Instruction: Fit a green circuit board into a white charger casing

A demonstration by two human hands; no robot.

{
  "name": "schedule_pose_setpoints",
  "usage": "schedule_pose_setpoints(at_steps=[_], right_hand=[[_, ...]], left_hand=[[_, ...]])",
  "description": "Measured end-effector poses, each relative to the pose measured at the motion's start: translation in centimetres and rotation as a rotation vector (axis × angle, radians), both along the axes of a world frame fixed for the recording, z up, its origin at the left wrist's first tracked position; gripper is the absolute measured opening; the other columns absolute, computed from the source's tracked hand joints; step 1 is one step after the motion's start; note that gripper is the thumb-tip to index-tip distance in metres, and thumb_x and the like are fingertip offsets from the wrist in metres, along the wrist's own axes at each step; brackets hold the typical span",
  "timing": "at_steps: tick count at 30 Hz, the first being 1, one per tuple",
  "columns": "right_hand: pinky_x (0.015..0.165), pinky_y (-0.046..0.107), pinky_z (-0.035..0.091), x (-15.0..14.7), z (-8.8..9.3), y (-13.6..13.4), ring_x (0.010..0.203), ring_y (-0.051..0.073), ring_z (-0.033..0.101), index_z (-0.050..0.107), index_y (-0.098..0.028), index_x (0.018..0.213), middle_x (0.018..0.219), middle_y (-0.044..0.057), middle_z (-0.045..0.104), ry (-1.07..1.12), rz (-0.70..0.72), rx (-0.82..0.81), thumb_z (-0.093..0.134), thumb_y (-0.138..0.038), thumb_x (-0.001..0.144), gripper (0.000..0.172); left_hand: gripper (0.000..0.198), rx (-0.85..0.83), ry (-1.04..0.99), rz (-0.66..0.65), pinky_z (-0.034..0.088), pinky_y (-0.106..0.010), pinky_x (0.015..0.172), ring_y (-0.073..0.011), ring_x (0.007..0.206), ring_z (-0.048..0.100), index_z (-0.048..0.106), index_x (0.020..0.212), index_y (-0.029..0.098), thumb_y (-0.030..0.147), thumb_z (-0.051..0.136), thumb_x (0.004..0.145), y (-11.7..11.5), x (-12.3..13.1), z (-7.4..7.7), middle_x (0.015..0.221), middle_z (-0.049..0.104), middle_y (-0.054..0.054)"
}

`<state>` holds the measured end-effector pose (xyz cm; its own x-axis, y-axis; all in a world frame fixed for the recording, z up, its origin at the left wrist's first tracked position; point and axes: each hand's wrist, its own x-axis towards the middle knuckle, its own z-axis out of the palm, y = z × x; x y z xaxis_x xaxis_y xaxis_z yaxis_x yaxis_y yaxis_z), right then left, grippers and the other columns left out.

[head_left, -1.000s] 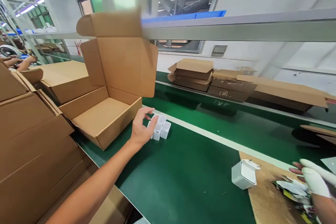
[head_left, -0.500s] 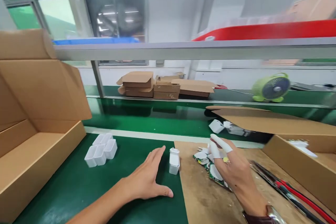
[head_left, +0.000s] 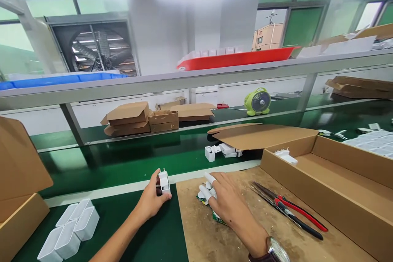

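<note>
My left hand has its thumb and fingers around a small white plug charger casing, which stands upright with metal pins at its top, at the left edge of the brown board. My right hand, with white finger cots on some fingertips, is bent down over a small pile of green circuit boards with white parts. Its fingertips are closed together among them, and what they pinch is hidden. Left of my left arm, several open white casings stand grouped on the green mat.
Red-and-black pliers lie on the brown board, right of my right hand. An open cardboard box stands at the right, another at the left. White parts lie behind; a green fan stands farther back.
My left hand, spread beside the white charger casing before, has closed around it. My right hand stays over the circuit boards. The view has turned to the right.
</note>
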<state>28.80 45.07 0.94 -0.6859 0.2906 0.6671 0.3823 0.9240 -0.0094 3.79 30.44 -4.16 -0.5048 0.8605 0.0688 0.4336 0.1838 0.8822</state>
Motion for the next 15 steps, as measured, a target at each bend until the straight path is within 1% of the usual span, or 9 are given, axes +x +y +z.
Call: schedule_pose_setpoints(at_steps=[2,3,5,7,8,9,11,13,15], right_hand=[[0.08,0.047,0.058,0.3,0.2,0.0,0.095,0.034,0.068,0.071,-0.014,0.113,0.107,0.015,0.075,-0.03,-0.017,-0.014,0.06,-0.02,0.099,0.018],[0.081,0.046,0.058,0.4,0.4,0.0,0.095,0.033,0.067,0.071,-0.014,0.114,0.107,0.015,0.074,-0.045,-0.021,-0.022,0.061,-0.02,0.099,0.019],[0.083,0.045,0.057,0.5,0.6,-0.4,0.097,0.032,0.067,0.07,-0.014,0.117,0.107,0.014,0.074,-0.083,-0.015,-0.032,0.063,-0.022,0.099,0.021],[0.086,0.044,0.055,0.4,0.6,-1.1,0.1,0.032,0.066,0.069,-0.015,0.122,0.108,0.012,0.074,-0.126,-0.005,-0.035,0.066,-0.023,0.097,0.027],[0.088,0.044,0.055,0.3,0.6,-1.4,0.101,0.032,0.066,0.069,-0.016,0.123,0.109,0.012,0.074,-0.149,-0.002,-0.034,0.068,-0.024,0.095,0.029],[0.089,0.045,0.054,0.1,0.4,-1.6,0.103,0.032,0.066,0.07,-0.018,0.122,0.11,0.012,0.074,-0.17,-0.001,-0.03,0.069,-0.026,0.094,0.029],[0.092,0.048,0.053,-0.4,0.0,-1.8,0.103,0.034,0.066,0.073,-0.02,0.112,0.109,0.012,0.075,-0.203,-0.006,-0.019,0.072,-0.029,0.09,0.024],[0.095,0.053,0.051,-0.8,-0.8,-1.4,0.103,0.038,0.066,0.075,-0.022,0.098,0.105,0.014,0.076,-0.212,-0.012,-0.005,0.075,-0.03,0.084,0.016],[0.095,0.059,0.049,-0.9,-1.7,-0.4,0.102,0.041,0.066,0.073,-0.023,0.087,0.1,0.016,0.077,-0.178,-0.007,0.007,0.077,-0.03,0.077,0.012]], left_hand=[[0.103,-0.001,0.005,0.0,0.057,-0.043,0.105,-0.0263,0.109,0.073,0.014,0.168,0.012,0.029,0.071,0.084,-0.3,0.1,-0.4,0.156,0.053,-0.023],[0.105,0.0,0.018,0.001,0.057,-0.044,0.106,-0.0286,0.114,0.071,0.014,0.168,0.011,0.032,0.072,0.083,-0.8,0.3,-0.6,0.158,0.051,-0.025],[0.105,0.015,0.059,0.006,0.053,-0.048,0.112,-0.0341,0.133,0.062,0.017,0.168,0.014,0.036,0.073,0.082,-2.7,0.5,-0.5,0.162,0.047,-0.023],[0.094,0.032,0.138,0.017,0.048,-0.054,0.118,-0.0366,0.145,0.051,0.025,0.166,0.022,0.04,0.07,0.086,-5.5,0.2,-0.1,0.166,0.043,-0.018],[0.086,0.038,0.195,0.026,0.046,-0.056,0.119,-0.0367,0.147,0.05,0.028,0.165,0.026,0.043,0.066,0.09,-7.2,-0.3,0.2,0.168,0.041,-0.015],[0.077,0.035,0.293,0.046,0.047,-0.059,0.118,-0.0368,0.144,0.053,0.031,0.163,0.029,0.045,0.062,0.094,-8.9,-1.1,0.6,0.168,0.042,-0.014],[0.064,0.039,0.511,0.106,0.049,-0.062,0.116,-0.037,0.142,0.055,0.036,0.16,0.031,0.047,0.054,0.101,-12.4,-3.4,1.3,0.162,0.049,-0.013],[0.056,0.067,0.709,0.185,0.049,-0.063,0.116,-0.0372,0.14,0.057,0.046,0.153,0.03,0.048,0.058,0.101,-15.7,-5.8,2.1,0.152,0.059,-0.012],[0.04,0.029,0.851,0.253,0.05,-0.064,0.114,-0.0397,0.137,0.059,0.063,0.133,0.028,0.046,0.067,0.097,-18.4,-7.6,2.9,0.142,0.067,-0.012]])
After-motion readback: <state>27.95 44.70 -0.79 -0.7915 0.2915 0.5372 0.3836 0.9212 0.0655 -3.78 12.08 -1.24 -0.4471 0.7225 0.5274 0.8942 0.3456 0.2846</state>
